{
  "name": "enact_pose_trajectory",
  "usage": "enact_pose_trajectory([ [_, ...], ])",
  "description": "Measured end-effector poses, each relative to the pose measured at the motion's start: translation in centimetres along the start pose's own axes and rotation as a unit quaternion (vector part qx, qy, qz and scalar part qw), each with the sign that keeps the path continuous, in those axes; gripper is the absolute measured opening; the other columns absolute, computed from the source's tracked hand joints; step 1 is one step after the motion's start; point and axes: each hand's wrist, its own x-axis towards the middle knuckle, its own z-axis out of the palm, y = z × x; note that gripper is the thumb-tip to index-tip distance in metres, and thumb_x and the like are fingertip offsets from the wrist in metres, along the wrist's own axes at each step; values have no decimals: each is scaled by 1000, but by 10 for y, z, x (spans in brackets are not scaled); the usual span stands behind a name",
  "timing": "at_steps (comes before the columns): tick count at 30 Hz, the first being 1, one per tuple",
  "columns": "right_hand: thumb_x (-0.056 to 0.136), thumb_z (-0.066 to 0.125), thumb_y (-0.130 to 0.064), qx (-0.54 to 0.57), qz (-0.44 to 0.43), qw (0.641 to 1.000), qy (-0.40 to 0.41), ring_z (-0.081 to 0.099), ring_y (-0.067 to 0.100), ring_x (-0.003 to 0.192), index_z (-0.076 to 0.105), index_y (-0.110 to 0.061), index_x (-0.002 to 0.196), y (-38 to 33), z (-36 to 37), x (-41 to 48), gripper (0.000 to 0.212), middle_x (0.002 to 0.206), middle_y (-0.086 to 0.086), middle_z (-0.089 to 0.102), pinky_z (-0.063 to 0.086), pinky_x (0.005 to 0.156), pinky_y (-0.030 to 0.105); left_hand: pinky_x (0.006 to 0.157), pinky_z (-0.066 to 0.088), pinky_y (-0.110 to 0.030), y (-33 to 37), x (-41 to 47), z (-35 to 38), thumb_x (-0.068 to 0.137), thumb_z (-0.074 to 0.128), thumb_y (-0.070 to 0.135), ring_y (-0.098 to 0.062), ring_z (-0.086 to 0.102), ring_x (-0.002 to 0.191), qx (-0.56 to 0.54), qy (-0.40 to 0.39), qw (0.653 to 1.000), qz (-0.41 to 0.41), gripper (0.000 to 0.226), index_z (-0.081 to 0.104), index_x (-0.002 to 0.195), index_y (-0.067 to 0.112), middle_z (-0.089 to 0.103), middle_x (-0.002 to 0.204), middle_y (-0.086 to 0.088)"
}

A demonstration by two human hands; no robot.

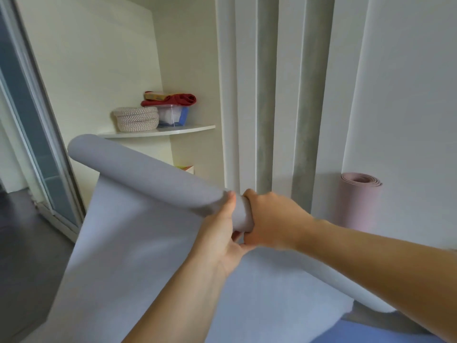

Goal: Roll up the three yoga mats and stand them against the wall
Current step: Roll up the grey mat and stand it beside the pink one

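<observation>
Both forearms stretched forward, left grip and right grip touching — each curled round the mat roll.

Half-rolled grey foam mat near: smooth, matt. Rolled pink foam mat far right: matt. Woven rope basket far left: rough.

Soft, even daylight — faint shadows, slight motion blur, wide-angle bending at the edges.
</observation>
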Motion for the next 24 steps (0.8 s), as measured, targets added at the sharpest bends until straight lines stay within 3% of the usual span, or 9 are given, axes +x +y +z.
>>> enact_pose_trajectory([
  [2, 72, 68, -40, -32, -25, 999, 21, 51, 22, 69, 41, -15, 108, -6, 3, -3, 52, 74, -5, 48, 38, 57, 29, 64, 56, -43, -2, -1, -8, 88, 59, 40, -23, 66, 97, 13, -6, 1000, 22, 32, 64, 107, 14, 72, 100, -9],
  [4, 70, 73, -46, -19, -41, 999, 12, 56, 20, 76, 41, -18, 115, -4, -2, -3, 62, 86, -5, 56, 43, 62, 29, 65, 57, -43, -3, -3, -15, 90, 54, 40, -21, 66, 101, 14, -28, 998, 49, 35, 63, 113, 15, 72, 105, -7],
  [8, 61, 83, -52, 166, -34, 980, -108, 57, 10, 101, 39, -33, 132, 19, -21, 3, 86, 111, -16, 58, 47, 86, 24, 69, 58, -41, -1, -8, -25, 93, 48, 38, -22, 66, 105, 21, -87, 992, 91, 40, 59, 122, 13, 70, 112, -8],
  [11, 64, 86, -36, 283, -47, 936, -203, 60, 4, 105, 53, -38, 116, 31, -25, 6, 61, 110, -20, 64, 46, 92, 23, 75, 58, -39, -3, -13, -21, 90, 47, 37, -22, 66, 106, 28, -131, 985, 109, 43, 57, 123, 12, 69, 114, -9],
  [15, 72, 82, -19, 349, -38, 897, -268, 66, 16, 105, 61, -26, 116, 35, -34, 11, 49, 111, -3, 70, 50, 97, 41, 75, 57, -35, 0, -12, -13, 90, 44, 40, -23, 62, 113, 20, -163, 979, 118, 49, 54, 128, 10, 66, 121, -12],
  [17, 70, 80, -17, 359, -17, 895, -266, 69, 21, 99, 64, -23, 110, 37, -41, 16, 44, 106, 2, 72, 52, 92, 44, 75, 57, -35, 4, -5, -9, 91, 42, 42, -26, 60, 116, 16, -158, 981, 111, 54, 51, 131, 8, 64, 124, -14],
  [20, 60, 80, -24, 325, 8, 926, -194, 71, 22, 88, 67, -24, 98, 31, -43, 21, 41, 93, 0, 74, 56, 85, 42, 79, 57, -41, 11, 5, -3, 90, 42, 46, -27, 59, 117, 13, -135, 986, 97, 59, 49, 134, 8, 62, 127, -13],
  [24, 60, 78, -27, 268, 40, 956, -109, 70, 20, 79, 67, -23, 91, 26, -39, 22, 33, 86, 0, 73, 58, 78, 36, 79, 56, -42, 13, 12, 10, 96, 38, 47, -20, 68, 101, 20, -99, 992, 81, 50, 54, 129, 12, 68, 116, -7],
])
